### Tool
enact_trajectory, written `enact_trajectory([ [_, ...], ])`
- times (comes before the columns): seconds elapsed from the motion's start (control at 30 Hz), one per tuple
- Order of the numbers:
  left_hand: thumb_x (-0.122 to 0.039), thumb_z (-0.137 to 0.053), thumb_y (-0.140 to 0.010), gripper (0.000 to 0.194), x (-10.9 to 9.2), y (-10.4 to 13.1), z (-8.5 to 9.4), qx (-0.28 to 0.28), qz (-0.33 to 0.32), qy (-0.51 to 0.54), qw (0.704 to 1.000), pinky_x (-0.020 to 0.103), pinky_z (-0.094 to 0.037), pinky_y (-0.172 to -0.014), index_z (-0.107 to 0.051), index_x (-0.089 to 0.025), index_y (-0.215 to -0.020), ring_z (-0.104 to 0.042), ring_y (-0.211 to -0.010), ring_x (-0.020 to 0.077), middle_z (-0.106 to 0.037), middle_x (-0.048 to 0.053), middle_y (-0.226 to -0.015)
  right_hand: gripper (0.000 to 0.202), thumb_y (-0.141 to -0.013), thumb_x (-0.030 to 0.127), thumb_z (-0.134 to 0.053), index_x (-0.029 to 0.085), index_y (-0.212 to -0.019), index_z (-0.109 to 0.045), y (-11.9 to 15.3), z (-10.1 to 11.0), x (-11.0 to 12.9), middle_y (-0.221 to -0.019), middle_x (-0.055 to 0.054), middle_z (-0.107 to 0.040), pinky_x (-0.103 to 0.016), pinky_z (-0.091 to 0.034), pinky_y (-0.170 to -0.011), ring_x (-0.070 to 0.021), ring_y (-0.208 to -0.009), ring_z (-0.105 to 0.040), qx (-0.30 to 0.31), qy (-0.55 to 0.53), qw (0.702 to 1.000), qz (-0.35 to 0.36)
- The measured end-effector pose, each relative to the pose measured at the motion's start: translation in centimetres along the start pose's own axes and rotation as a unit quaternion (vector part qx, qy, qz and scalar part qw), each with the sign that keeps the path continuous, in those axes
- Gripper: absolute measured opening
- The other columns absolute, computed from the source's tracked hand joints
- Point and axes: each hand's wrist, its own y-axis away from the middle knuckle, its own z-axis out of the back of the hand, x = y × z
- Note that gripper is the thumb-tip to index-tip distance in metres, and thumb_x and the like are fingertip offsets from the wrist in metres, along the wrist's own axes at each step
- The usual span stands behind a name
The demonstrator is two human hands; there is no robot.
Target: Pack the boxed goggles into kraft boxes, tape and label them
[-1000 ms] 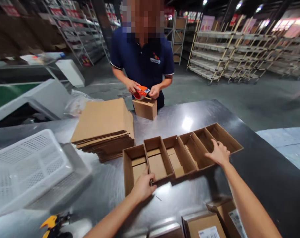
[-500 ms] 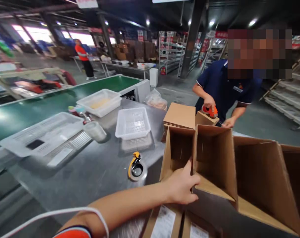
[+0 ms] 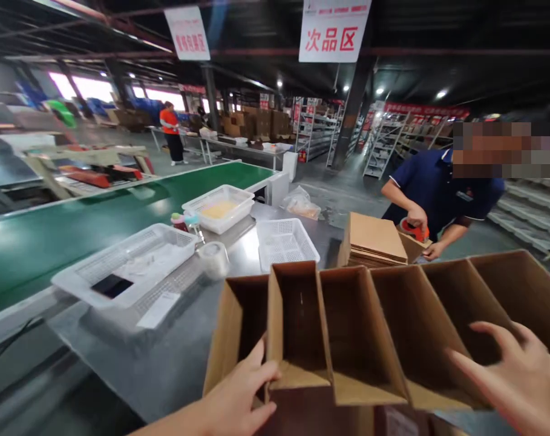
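Note:
A row of several open, upright cardboard boxes [image 3: 369, 339] stands side by side across the front right. My left hand [image 3: 245, 387] grips the front edge of the wall between the two leftmost boxes, thumb and fingers on either side of it. Over the right part of the row is my right hand [image 3: 510, 369], its fingers spread and curved, with nothing seen in it. Below the row, closed cartons are partly hidden.
White baskets [image 3: 287, 242] and a clear tape roll [image 3: 213, 260] lie on the metal table [image 3: 175, 351]. Behind runs a green conveyor [image 3: 143, 206]. Past a stack of flat cardboard [image 3: 377, 236], a person in dark blue [image 3: 438, 181] holds an orange tape dispenser [image 3: 415, 230].
The view has shifted. The row of boxes now reaches farther left, over where the yellow tape dispenser showed. My right hand has come into view, and my left hand still holds a box wall.

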Motion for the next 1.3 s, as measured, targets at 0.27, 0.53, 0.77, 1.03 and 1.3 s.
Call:
enact_trajectory([
  [0.27, -0.038, -0.063, -0.073, 0.035, 23.3, 11.0, 9.2, -0.071, 0.061, 0.046, 0.995, 0.041, -0.048, -0.103, -0.067, -0.027, -0.106, -0.055, -0.12, 0.0299, -0.054, 0.008, -0.133, 0.041, -0.061, 0.042, -0.07, 0.028, -0.098, -0.061, 4.6, -3.8, 29.7, -0.136, -0.014, -0.044, -0.055, -0.041, -0.091, -0.0422, -0.116, -0.051, 0.125, -0.001, 0.992, -0.008],
  [0.53, -0.056, -0.054, -0.079, 0.038, 31.6, 14.6, 13.8, -0.006, 0.144, 0.11, 0.983, 0.035, -0.055, -0.083, -0.065, -0.023, -0.093, -0.059, -0.1, 0.0234, -0.059, 0.006, -0.108, 0.044, -0.059, 0.036, -0.074, 0.025, -0.1, -0.062, 6.9, -12.6, 43.8, -0.136, -0.014, -0.044, -0.048, -0.033, -0.093, -0.0377, -0.115, -0.047, 0.215, -0.016, 0.975, 0.047],
  [0.77, -0.064, -0.044, -0.082, 0.073, 35.4, 14.2, 11.6, 0.031, 0.14, 0.219, 0.965, 0.04, -0.049, -0.101, -0.042, -0.025, -0.144, -0.047, -0.13, 0.0286, -0.05, 0.011, -0.14, 0.048, -0.06, 0.035, -0.073, 0.024, -0.105, -0.06, 9.3, -16.7, 43.3, -0.14, -0.016, -0.042, -0.047, -0.031, -0.094, -0.0366, -0.118, -0.045, 0.251, -0.003, 0.966, 0.068],
  [1.03, -0.012, -0.029, -0.088, 0.059, 33.3, 9.8, 16.4, 0.025, -0.006, -0.245, 0.969, 0.052, -0.044, -0.101, -0.044, -0.016, -0.144, -0.058, -0.118, 0.0322, -0.062, 0.02, -0.127, 0.048, -0.061, 0.04, -0.074, 0.023, -0.105, -0.062, 5.9, -12.4, 36.1, -0.142, -0.015, -0.041, -0.048, -0.033, -0.098, -0.0383, -0.122, -0.044, 0.184, 0.002, 0.982, 0.04],
  [1.3, 0.005, -0.052, -0.06, 0.102, 27.5, 0.7, 14.1, 0.168, -0.292, -0.356, 0.871, 0.058, 0.0, -0.119, -0.021, -0.025, -0.153, -0.01, -0.151, 0.0276, -0.017, 0.01, -0.164, 0.048, -0.06, 0.039, -0.075, 0.025, -0.104, -0.061, 7.6, -2.1, 28.8, -0.149, -0.011, -0.037, -0.048, -0.033, -0.1, -0.0395, -0.127, -0.041, 0.163, 0.018, 0.982, 0.098],
])
